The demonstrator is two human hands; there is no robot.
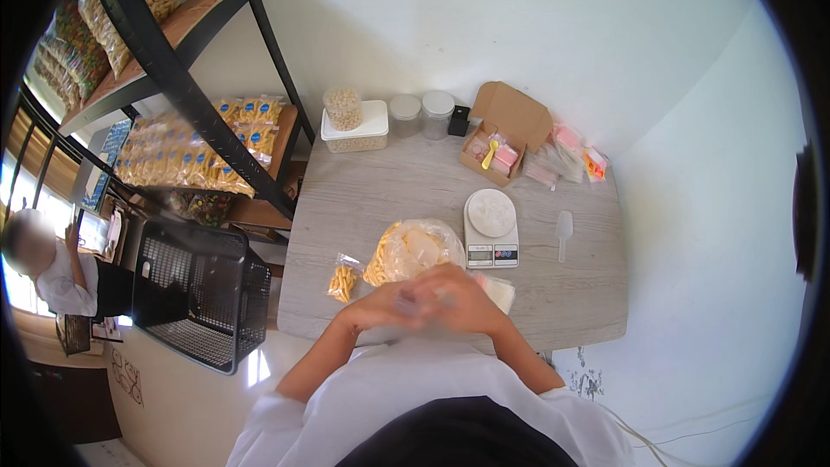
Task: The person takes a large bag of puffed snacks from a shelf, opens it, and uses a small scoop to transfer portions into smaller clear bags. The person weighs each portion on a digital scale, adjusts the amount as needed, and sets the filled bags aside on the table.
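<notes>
Both hands meet close to my body, over the near edge of the grey wood-patterned table (551, 292), blurred by motion. My left hand (388, 306) touches or nearly touches my right hand (462, 298); something clear, perhaps plastic, shows faintly between them, but a grip cannot be made out. Just beyond them lies a large clear plastic bag of yellow stick snacks (382, 259). A small filled snack bag (342, 282) lies to its left. White kitchen scales (491, 224) stand to its right, and a stack of flat clear bags (499, 292) lies partly behind my right hand.
A translucent scoop (564, 233) lies right of the scales. Along the wall stand a tub (356, 139), lidded jars (438, 113) and an open cardboard box (489, 172). At left are a black plastic crate (240, 305), a shelf (285, 143) with packed snacks, and another person (65, 272).
</notes>
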